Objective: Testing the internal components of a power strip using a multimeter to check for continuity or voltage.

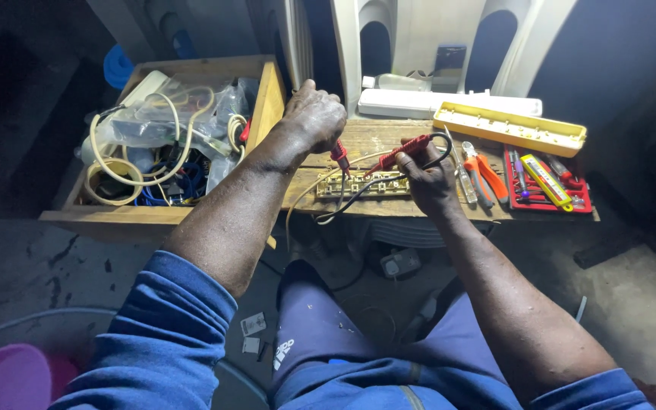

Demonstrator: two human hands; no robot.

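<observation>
My left hand [314,115] is closed around a red test probe [340,156] whose tip points down onto a long strip of brass contacts [358,184] lying on a wooden board [373,137]. My right hand [428,178] grips a second red probe [404,149], angled left toward the same strip, with a black lead [438,156] looping over the fingers. A cream cable [305,199] runs off the strip's left end.
A wooden crate [271,99] of coiled cables and bags sits at the left. At the right lie a yellow socket-strip housing [510,127], orange-handled pliers [481,176] and a red tray of small tools [548,186]. White plastic chair legs [419,45] stand behind. A pink basin [5,377] is at bottom left.
</observation>
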